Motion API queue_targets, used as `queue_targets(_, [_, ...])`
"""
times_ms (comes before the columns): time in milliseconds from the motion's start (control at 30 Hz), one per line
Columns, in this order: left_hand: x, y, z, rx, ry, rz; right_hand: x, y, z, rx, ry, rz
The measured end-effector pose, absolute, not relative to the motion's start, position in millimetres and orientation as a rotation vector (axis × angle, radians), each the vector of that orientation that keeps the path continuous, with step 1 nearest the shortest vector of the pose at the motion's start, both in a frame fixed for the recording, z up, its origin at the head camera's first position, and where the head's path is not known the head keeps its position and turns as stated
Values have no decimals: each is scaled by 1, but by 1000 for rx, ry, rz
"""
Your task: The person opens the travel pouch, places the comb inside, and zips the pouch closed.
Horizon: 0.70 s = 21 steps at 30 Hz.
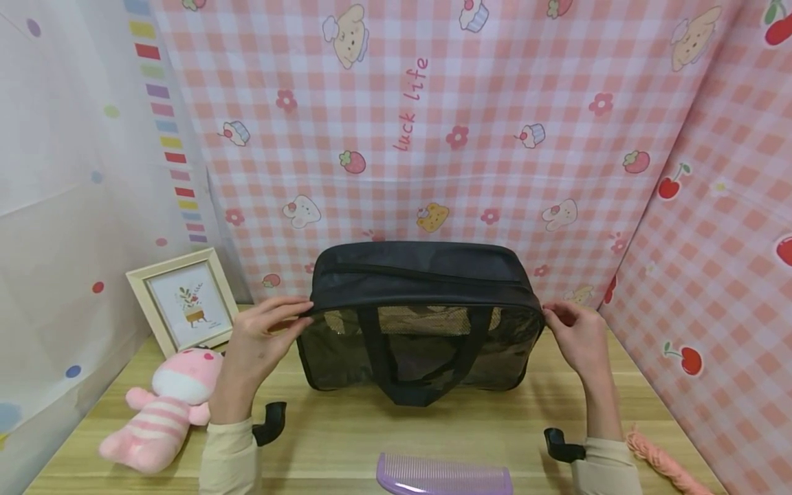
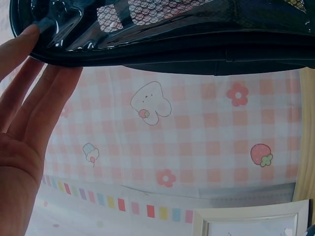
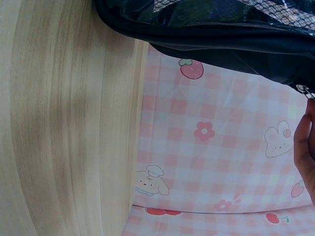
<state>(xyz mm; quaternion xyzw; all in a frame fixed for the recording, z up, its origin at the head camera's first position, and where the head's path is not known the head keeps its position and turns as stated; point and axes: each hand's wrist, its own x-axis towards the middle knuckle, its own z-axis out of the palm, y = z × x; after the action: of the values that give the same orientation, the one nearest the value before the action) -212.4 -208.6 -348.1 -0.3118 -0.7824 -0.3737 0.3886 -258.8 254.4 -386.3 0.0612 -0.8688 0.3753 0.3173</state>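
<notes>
A black toiletry bag (image 1: 427, 350) with see-through sides, mesh and a carry handle (image 1: 417, 395) stands upright on the table. At its upper left corner my left hand (image 1: 262, 344) pinches the edge, thumb on one face and fingers on the other, as the left wrist view shows. On the opposite end, my right hand (image 1: 578, 337) pinches the metal zipper pull (image 3: 305, 91) between thumb and finger. The zipper line (image 1: 427, 275) runs along the top; whether it is fully closed cannot be made out. Little of the right hand shows in its wrist view.
A purple comb (image 1: 442, 476) lies in front of the bag on the wooden table (image 1: 334, 440). To the left are a pink plush toy (image 1: 163, 409) and a picture frame (image 1: 185, 299). A pink rope (image 1: 665, 460) lies by the right edge. Checked cloth (image 1: 495, 137) hangs behind.
</notes>
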Motion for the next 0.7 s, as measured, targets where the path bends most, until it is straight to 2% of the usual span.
queue_targets(700, [-213, -208, -349, -782, -1988, -967, -254, 254, -379, 166, -2168, 1149])
